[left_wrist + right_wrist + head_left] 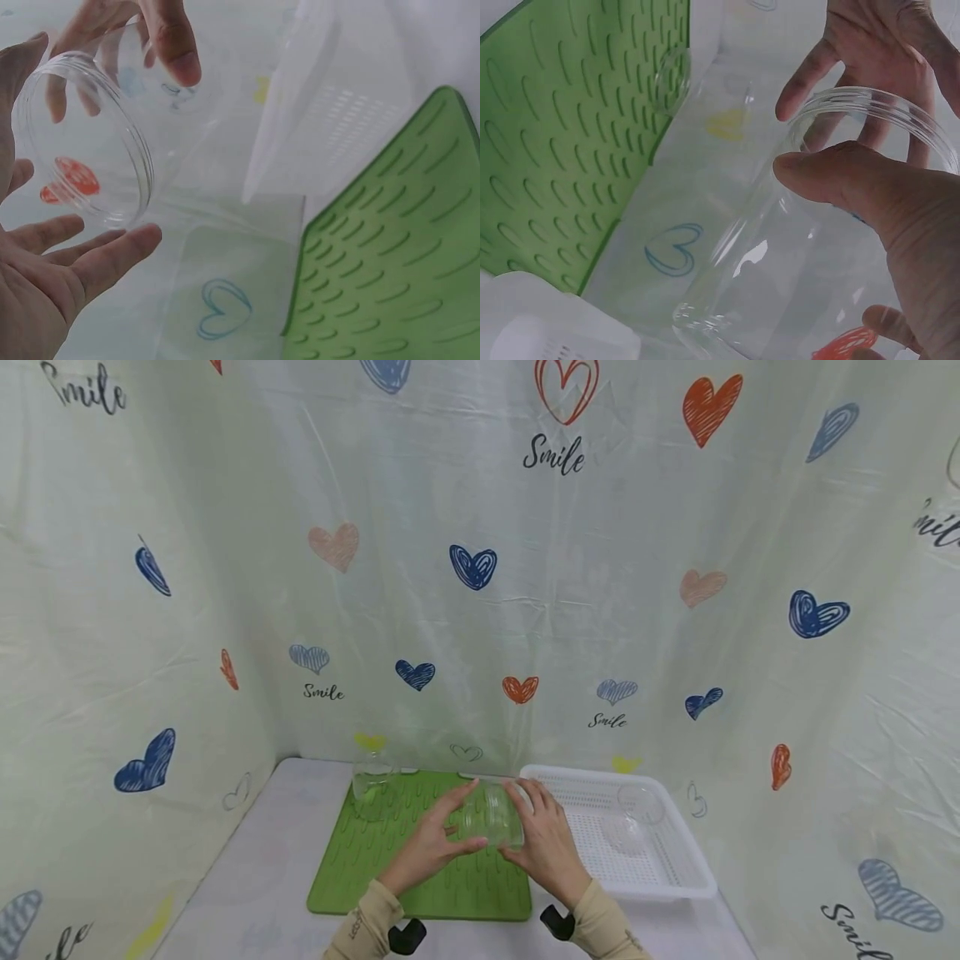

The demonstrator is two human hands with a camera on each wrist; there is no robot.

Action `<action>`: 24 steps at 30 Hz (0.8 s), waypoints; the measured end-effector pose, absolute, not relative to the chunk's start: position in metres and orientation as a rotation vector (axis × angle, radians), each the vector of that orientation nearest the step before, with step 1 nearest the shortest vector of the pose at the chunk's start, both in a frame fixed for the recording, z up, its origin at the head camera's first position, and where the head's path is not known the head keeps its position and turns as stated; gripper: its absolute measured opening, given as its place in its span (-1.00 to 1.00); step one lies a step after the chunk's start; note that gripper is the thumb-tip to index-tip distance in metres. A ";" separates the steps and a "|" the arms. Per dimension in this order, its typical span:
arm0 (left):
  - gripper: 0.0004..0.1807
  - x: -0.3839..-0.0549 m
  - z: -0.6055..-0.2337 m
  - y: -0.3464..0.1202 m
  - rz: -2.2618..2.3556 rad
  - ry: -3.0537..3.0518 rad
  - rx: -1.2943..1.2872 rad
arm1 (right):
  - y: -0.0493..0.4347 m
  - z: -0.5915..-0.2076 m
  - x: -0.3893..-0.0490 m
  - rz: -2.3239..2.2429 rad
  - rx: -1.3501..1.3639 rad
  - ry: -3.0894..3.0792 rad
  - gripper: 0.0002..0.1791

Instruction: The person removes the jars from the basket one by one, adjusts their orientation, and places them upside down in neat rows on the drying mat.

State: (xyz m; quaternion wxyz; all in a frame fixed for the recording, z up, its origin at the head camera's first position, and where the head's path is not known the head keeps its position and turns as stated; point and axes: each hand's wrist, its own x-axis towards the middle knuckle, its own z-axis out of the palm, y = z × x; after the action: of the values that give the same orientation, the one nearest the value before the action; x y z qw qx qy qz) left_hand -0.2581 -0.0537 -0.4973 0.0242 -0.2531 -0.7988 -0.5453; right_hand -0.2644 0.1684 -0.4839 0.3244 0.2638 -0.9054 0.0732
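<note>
A clear, wide-mouthed jar (491, 814) with a threaded rim is tilted on its side above the green mat (420, 893). My right hand (551, 839) grips its body, the thumb along the near side in the right wrist view. Around the jar's mouth, my left hand (431, 847) has its fingers spread and fairly straight; whether they touch the rim I cannot tell. A second clear vessel (375, 785) stands at the mat's back left.
To the right sits a white perforated basket (693, 885) holding clear round pieces (637, 810), hard to make out. A white cloth (247, 893) covers the table. Curtains with printed hearts (472, 567) enclose the back and sides.
</note>
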 end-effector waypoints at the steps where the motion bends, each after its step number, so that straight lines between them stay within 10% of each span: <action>1: -0.08 -0.258 -0.498 -0.053 -1.685 -2.475 -0.783 | 0.168 -0.484 -0.264 0.191 0.695 -2.376 0.21; 24: -0.11 -0.261 -0.502 -0.050 -1.701 -2.439 -0.764 | 0.164 -0.486 -0.258 0.179 0.712 -2.406 0.23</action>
State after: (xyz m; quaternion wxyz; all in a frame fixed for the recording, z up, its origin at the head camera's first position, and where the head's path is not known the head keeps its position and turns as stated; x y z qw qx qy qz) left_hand -0.2607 -0.0503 -0.5018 0.0358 -0.2487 -0.7939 -0.5537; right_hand -0.2575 0.1640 -0.4861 0.3080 0.2693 -0.9100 0.0677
